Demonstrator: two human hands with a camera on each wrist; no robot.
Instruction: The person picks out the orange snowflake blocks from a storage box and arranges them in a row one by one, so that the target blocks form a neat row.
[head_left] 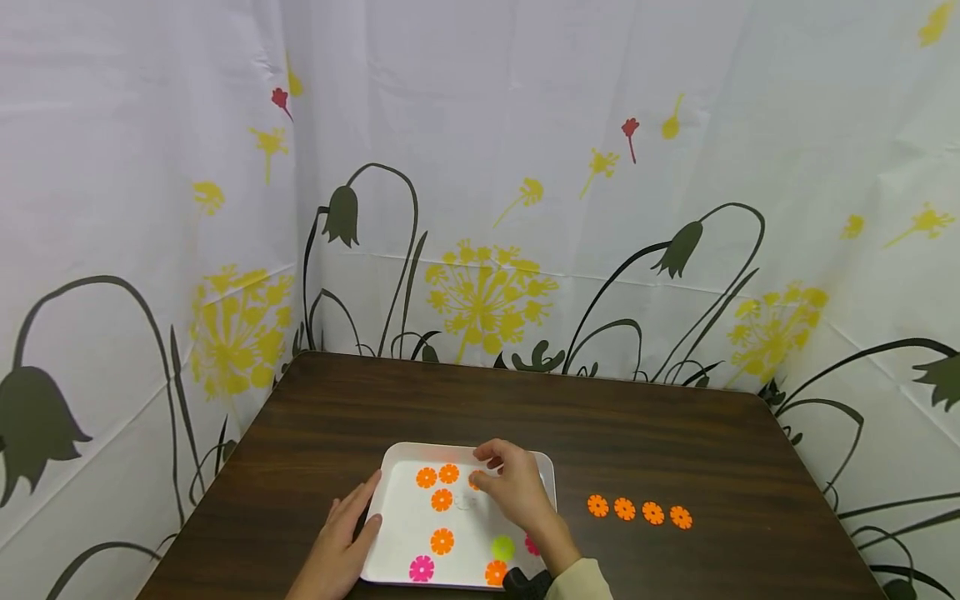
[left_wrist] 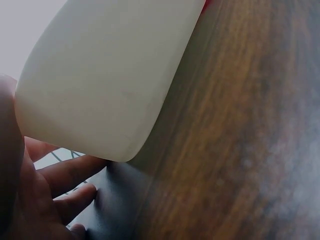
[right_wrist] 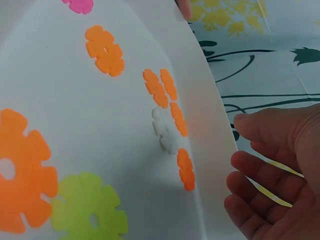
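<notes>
A white tray (head_left: pixel 405 525) holds flat, notched plastic discs with center holes. My left hand (head_left: pixel 347 533) rests at its left side, fingers extended and thumb at the rim; in the left wrist view the fingers lie by the tray's outer wall (left_wrist: pixel 110 85). Over the tray's far right part is my right hand (head_left: pixel 517 487), thumb and index finger apart, holding nothing. An orange disc (head_left: pixel 474 480) shows partly behind its fingertips. Next to that, a white disc (right_wrist: pixel 164 131) blends into the tray floor. A green disc (right_wrist: pixel 92 210) and a pink disc (head_left: pixel 422 569) lie nearer me.
On the dark wooden table (head_left: pixel 675 450), right of the tray, several orange discs form a row, one of them an orange disc (head_left: pixel 625 509). A flower-printed curtain (head_left: pixel 600 250) hangs behind the table. A black wrist mount (head_left: pixel 527 585) overlaps the tray's near right corner.
</notes>
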